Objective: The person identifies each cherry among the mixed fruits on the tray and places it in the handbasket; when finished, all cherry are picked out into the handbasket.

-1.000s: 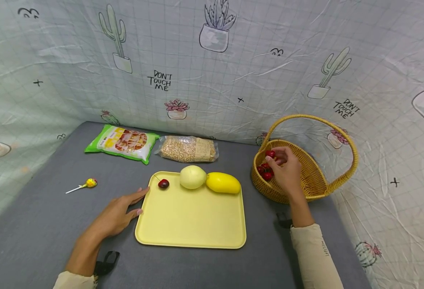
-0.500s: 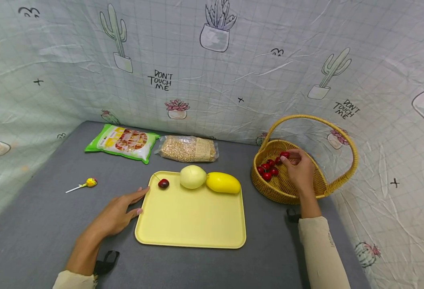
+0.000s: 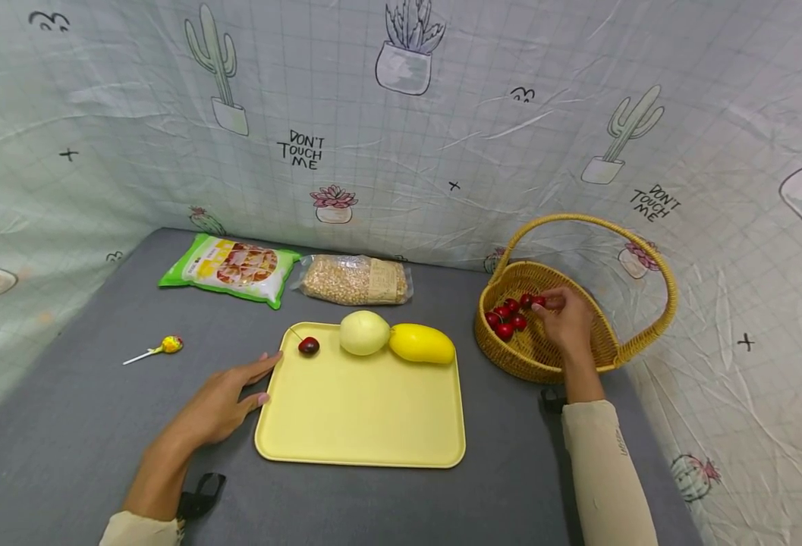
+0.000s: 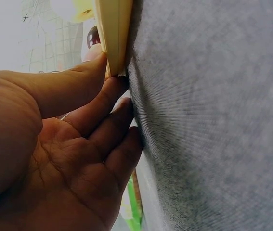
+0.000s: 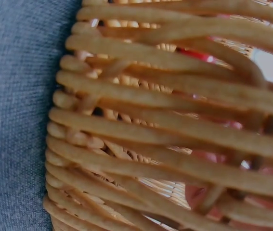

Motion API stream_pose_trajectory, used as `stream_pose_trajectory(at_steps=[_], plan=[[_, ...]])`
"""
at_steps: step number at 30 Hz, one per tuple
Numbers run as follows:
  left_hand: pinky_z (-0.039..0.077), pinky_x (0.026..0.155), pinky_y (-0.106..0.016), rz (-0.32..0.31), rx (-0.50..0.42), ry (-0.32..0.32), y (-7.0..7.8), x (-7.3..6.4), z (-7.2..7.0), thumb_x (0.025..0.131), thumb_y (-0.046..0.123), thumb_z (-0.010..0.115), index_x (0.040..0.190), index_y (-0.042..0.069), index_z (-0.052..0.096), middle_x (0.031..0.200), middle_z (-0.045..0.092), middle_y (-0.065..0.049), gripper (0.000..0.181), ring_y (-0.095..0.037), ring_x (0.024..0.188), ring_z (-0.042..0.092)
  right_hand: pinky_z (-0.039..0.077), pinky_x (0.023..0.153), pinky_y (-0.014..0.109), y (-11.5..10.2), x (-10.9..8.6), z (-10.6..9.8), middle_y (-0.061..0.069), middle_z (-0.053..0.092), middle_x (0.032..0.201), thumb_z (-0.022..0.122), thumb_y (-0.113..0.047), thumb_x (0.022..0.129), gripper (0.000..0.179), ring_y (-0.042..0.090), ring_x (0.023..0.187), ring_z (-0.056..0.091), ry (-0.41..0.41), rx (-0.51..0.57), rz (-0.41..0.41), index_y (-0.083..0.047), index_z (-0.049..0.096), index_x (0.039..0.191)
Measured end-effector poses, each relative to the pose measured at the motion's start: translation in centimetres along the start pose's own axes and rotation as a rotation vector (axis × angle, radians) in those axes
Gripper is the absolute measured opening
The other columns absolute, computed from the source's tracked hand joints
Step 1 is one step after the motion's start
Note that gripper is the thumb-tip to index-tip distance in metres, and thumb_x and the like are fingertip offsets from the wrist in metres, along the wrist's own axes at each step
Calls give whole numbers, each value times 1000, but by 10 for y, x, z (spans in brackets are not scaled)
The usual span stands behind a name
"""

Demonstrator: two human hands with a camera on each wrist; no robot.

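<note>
My left hand (image 3: pixel 219 402) rests at the left edge of a yellow tray (image 3: pixel 360 425), its fingers extended and touching the rim. In the left wrist view, the thumb (image 4: pixel 73 89) lies against the tray's edge. My right hand (image 3: pixel 567 322) reaches into a wicker basket (image 3: pixel 520 369) and pinches a red cherry (image 3: pixel 539 301) low among several other cherries (image 3: pixel 504 331). On the tray lie a dark cherry (image 3: pixel 309 346) with a stem, a pale green round fruit (image 3: pixel 363 333) and a yellow oblong fruit (image 3: pixel 423 343). Basket weave hides most of the right hand in the right wrist view.
Behind the tray lie a green-and-white food bag (image 3: pixel 237 269) and a clear pack of grains (image 3: pixel 353 280). A lollipop (image 3: pixel 171 345) lies on the grey table at the left. The basket's tall handle (image 3: pixel 581 218) arches over its opening. A patterned cloth hangs behind.
My right hand moved rightward inside the basket with a cherry, then lowered it beside the others. More cherries came into sight. The left hand stayed at the tray's edge.
</note>
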State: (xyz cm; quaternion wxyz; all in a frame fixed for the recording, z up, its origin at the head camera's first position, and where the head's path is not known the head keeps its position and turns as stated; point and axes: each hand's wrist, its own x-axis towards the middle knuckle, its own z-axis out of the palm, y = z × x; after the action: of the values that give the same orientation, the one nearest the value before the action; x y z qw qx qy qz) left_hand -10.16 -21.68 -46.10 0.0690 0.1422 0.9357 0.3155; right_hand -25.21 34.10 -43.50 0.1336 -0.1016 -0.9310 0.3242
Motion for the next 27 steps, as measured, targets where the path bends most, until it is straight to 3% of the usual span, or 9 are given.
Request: stream_pose_trajectory(at_steps=[3,12,22,27], plan=[[42,111,-73,2,3,2,-1,0,0,98,6,73,160,7,48,158,48,-31,68,-55,145,48,44,111,63,1,0,0,27,73,125,75,-22,101,32,48,119,63,-46,-25,25,-5,69,127],[42,110,-74,1,4,2,-1,0,-1,98,8,73,161,8,48,158,48,-32,67,-56,145,47,52,94,58,1,1,-3,22,70,125,74,-28,102,32,43,111,62,-191,-114,126,-10,69,128],[41,112,-74,12,-9,11,0,-1,-1,99,6,72,160,8,48,158,48,-32,66,-55,145,47,52,97,56,-1,2,-3,21,75,125,73,-30,102,32,43,115,63,-238,-163,145,-12,72,128],[41,112,-74,16,-14,13,0,-1,-1,99,5,71,161,8,48,158,48,-32,66,-55,146,47,53,91,51,-2,3,-4,19,74,128,70,-31,104,34,40,111,64,-232,-152,172,-14,71,133]])
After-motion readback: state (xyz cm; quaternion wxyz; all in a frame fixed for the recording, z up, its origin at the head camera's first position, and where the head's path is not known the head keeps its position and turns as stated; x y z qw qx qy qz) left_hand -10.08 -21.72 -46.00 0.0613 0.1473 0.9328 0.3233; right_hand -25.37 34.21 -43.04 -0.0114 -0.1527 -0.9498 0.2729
